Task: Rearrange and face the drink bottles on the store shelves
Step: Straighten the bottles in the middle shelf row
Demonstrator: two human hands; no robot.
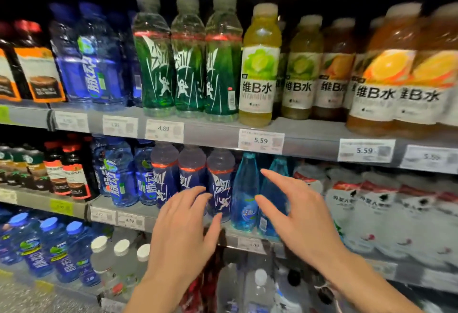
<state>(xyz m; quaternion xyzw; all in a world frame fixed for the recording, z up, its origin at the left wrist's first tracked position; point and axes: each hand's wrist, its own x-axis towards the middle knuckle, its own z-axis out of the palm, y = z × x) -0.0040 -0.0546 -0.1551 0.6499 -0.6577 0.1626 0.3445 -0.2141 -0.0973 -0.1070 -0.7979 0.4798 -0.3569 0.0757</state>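
blue bottles (pixel 219 184) upright, labels seemingly outward

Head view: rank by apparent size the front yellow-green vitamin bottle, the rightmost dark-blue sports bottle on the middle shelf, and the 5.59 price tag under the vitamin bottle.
1. Yellow-green vitamin bottle
2. Dark-blue sports bottle, partly hidden by the shelf edge and left hand
3. 5.59 price tag

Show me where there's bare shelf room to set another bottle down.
Top shelf: a bare grey strip lies in front of the set-back lime and orange vitamin-water bottles, between the front yellow-green bottle and the front orange bottles. The middle shelf, by the open left hand and right hand, is packed.
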